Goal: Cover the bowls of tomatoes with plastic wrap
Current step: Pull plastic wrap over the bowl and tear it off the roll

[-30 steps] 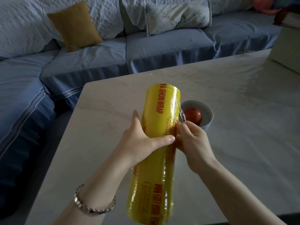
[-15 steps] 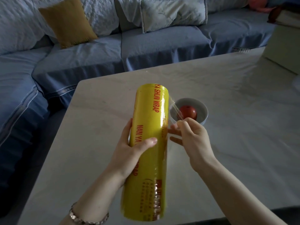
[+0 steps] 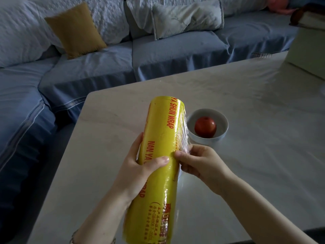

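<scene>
A big yellow roll of plastic wrap (image 3: 161, 138) with red lettering is held lengthwise above the pale table (image 3: 255, 138). My left hand (image 3: 140, 166) grips the roll around its middle, thumb across the top. My right hand (image 3: 198, 162) pinches the loose, crinkled clear film at the roll's right side, fingers curled against it. Just beyond my right hand a white bowl (image 3: 223, 132) stands on the table with one red tomato (image 3: 205, 127) inside, uncovered.
A blue sofa (image 3: 175, 55) wraps round the table's far and left sides, with a mustard cushion (image 3: 75, 30) and a pale cushion (image 3: 186, 18). A light box-like object (image 3: 309, 55) stands at the table's far right corner.
My right hand, which had lifted a strip of film off the roll half a second ago, has come back against the roll's side. The roll has turned slightly in my left hand.
</scene>
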Demonstrator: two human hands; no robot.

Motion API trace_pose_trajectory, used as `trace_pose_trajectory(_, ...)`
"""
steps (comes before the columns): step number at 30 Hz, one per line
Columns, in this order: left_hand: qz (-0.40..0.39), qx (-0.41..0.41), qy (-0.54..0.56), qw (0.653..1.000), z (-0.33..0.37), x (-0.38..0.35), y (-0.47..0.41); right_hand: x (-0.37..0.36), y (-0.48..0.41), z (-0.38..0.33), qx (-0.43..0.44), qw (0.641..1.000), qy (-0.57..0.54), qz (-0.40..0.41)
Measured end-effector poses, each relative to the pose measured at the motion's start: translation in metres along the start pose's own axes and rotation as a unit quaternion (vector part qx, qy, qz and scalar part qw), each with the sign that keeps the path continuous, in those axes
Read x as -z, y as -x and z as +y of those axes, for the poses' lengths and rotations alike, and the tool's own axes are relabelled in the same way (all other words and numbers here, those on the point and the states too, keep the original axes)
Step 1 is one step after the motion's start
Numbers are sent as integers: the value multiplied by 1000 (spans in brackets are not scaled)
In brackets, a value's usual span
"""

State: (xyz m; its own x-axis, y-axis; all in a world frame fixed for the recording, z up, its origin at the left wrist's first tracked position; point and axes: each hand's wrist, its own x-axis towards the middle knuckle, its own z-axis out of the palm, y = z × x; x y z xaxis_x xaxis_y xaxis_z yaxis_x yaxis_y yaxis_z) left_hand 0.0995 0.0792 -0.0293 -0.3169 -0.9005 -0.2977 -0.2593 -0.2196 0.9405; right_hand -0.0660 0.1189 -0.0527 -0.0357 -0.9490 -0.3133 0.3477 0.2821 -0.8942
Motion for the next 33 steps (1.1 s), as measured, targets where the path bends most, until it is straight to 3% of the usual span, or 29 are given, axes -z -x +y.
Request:
trace_pose_trajectory(4,-3,1,5,1000,3,3,0,3,7,3,64,994,87,8)
trace_pose_trajectory(7,7,-7,-15,1000,5,4,-3,-1,12,5,121,990,75,6)
trace_pose_trajectory(12,22,-23,-41,999,7,3,-3,-2,16,7,71,997,-4,-40)
trace_pose_trajectory(18,34,-37,-65,997,8,3,-1,5,18,-1,3,978,162,-128)
trace_pose_trajectory(23,55,-28,-31,998,10,8,-4,6,22,11,60,984,116,-121)
trace_pose_trajectory(29,49,-22,-7,999,13,13,-9,-4,24,14,58,985,81,-142)
trace_pose_trajectory(33,43,-18,18,999,13,15,-10,-6,22,9,47,977,167,-126)
